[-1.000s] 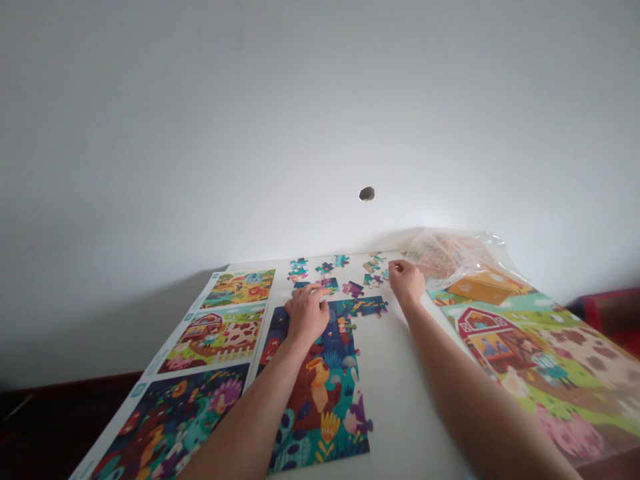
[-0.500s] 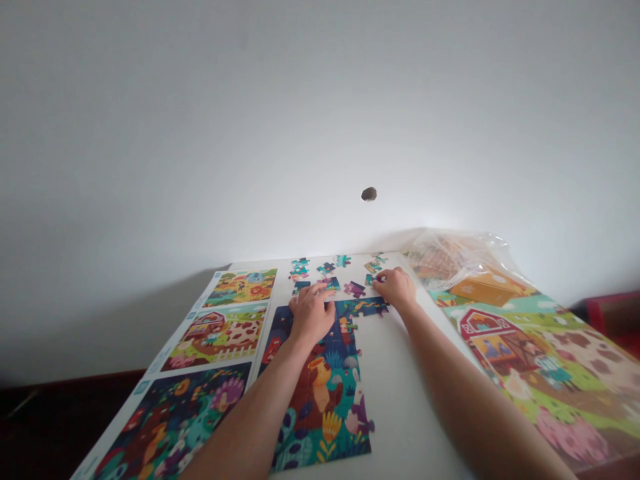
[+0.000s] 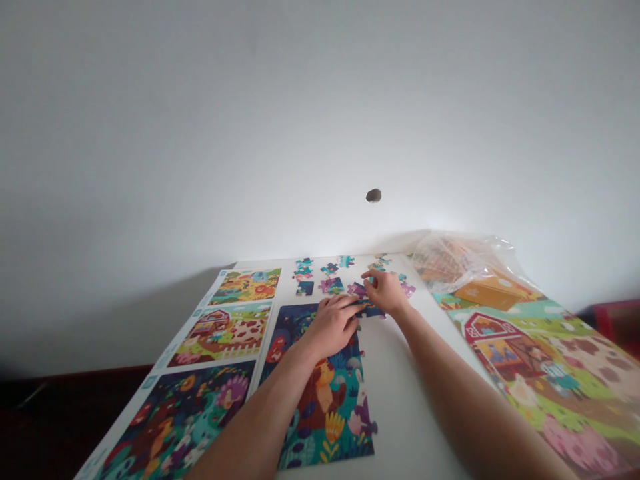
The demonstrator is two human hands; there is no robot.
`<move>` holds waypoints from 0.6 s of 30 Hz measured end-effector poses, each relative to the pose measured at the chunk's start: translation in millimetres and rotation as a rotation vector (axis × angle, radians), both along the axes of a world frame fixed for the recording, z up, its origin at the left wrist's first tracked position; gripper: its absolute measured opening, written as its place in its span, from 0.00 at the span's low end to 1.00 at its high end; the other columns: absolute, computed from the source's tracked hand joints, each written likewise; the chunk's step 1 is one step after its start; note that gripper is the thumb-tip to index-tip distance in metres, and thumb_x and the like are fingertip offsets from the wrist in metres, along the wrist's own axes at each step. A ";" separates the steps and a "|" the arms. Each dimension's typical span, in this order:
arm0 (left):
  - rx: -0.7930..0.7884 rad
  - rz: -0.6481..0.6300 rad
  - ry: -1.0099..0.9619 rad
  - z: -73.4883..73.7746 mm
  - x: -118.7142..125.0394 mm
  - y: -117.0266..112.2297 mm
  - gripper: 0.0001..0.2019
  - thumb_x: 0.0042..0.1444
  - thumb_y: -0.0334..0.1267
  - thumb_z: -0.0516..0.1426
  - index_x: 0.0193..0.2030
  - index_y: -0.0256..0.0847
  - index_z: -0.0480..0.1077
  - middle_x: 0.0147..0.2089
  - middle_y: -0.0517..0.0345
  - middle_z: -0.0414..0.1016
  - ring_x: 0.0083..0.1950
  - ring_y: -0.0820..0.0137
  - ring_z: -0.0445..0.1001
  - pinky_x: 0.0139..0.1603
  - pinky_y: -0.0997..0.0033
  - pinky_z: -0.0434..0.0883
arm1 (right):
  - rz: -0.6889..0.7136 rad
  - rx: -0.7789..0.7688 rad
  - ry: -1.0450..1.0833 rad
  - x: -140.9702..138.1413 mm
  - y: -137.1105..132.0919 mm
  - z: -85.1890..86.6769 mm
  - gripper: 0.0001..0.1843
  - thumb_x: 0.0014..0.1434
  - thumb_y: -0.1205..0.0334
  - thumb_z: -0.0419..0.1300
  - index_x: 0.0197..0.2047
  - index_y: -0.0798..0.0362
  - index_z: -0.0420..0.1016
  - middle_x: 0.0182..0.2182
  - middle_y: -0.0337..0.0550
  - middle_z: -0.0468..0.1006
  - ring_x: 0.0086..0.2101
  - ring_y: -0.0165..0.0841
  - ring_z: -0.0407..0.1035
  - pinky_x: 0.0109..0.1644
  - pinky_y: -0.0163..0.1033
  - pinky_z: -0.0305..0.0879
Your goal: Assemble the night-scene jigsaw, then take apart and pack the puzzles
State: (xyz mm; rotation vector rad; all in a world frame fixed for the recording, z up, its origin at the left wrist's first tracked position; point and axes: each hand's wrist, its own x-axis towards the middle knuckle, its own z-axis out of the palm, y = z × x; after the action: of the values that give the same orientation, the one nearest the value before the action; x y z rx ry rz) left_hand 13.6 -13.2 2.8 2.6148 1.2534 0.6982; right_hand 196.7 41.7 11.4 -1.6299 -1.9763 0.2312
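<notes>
A partly joined jigsaw puzzle [image 3: 345, 393] with a dark forest-animal picture lies on the white table. My left hand [image 3: 333, 325] rests on its top part, fingers stretched flat toward the upper right edge. Just beyond that edge hovers my right hand [image 3: 386, 291], with its index finger held out apart from the thumb and nothing visible between them. Close to its fingertips is a purple puzzle piece [image 3: 357, 289], partly covered. A pink-and-teal piece [image 3: 332, 286] and a dark blue piece [image 3: 305, 288] lie to the left. Another purple piece [image 3: 409, 291] shows right of my right hand.
More loose pieces [image 3: 303, 269] lie along the table's back near the wall. A printed picture sheet [image 3: 215, 333] is at left. On the right are a farm picture [image 3: 550, 373], an orange box [image 3: 487, 291] and a clear plastic bag [image 3: 450, 257].
My left hand has slid right across the puzzle's top to its upper right. My right hand has shifted slightly left, away from the teal piece it was touching; pieces now show beside it.
</notes>
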 end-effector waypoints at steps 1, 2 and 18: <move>-0.004 0.003 0.004 0.9 0.5 -0.3 0.17 0.61 0.34 0.53 0.55 0.50 0.71 0.61 0.58 0.70 0.64 0.63 0.63 0.64 0.58 0.60 | 0.102 0.015 0.015 -5.8 -3.9 1.4 0.16 0.59 0.62 0.52 0.46 0.50 0.79 0.26 0.39 0.79 0.30 0.32 0.73 0.40 0.33 0.64; -0.007 0.008 0.009 1.6 1.0 -0.7 0.16 0.61 0.35 0.54 0.55 0.50 0.72 0.61 0.57 0.70 0.65 0.62 0.62 0.65 0.57 0.59 | 0.194 0.024 0.021 -11.7 -7.7 2.3 0.16 0.60 0.62 0.52 0.46 0.50 0.79 0.26 0.39 0.79 0.29 0.31 0.73 0.39 0.32 0.64; -0.059 0.060 0.069 -0.1 1.1 -0.7 0.12 0.59 0.36 0.55 0.47 0.43 0.76 0.53 0.50 0.75 0.59 0.59 0.67 0.63 0.55 0.61 | 0.418 0.012 -0.016 -37.0 -20.6 4.8 0.17 0.61 0.67 0.50 0.45 0.51 0.79 0.37 0.43 0.82 0.36 0.33 0.76 0.43 0.33 0.65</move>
State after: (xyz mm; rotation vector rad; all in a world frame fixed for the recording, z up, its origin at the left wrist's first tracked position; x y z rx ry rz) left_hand 14.7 -13.9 2.8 2.5843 1.3556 0.5761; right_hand 159.8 21.1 16.1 -1.1979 -2.3096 0.3628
